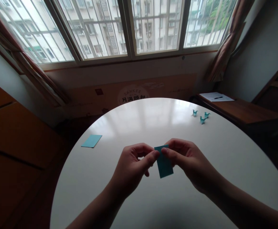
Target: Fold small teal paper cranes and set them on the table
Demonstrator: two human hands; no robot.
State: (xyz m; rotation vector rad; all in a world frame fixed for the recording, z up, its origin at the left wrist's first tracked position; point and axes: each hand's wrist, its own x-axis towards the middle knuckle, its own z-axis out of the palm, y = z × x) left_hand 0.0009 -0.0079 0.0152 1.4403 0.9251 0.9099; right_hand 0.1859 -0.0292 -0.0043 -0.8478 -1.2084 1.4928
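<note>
A small teal rectangle of origami paper (pixel 165 167), apparently folded, is held up above the white round table (pixel 120 203). My left hand (pixel 135 165) pinches its upper left corner between thumb and fingers. On the upper right edge, my right hand (pixel 189 159) grips it with the thumb lying across the front. The fingertips behind the paper are hidden. A stack of light blue square paper (pixel 91 141) lies at the table's left side. Toward the far right stand three small folded paper birds: one (pixel 194 113), another (pixel 207 115) and a nearer one (pixel 203 120).
Beyond the table's right edge is a wooden desk (pixel 253 111) with a white sheet (pixel 208 96) and a pen (pixel 218 97) on it. An orange printed box (pixel 167 90) stands below the barred window (pixel 129 28). A wooden cabinet (pixel 17 133) is at left.
</note>
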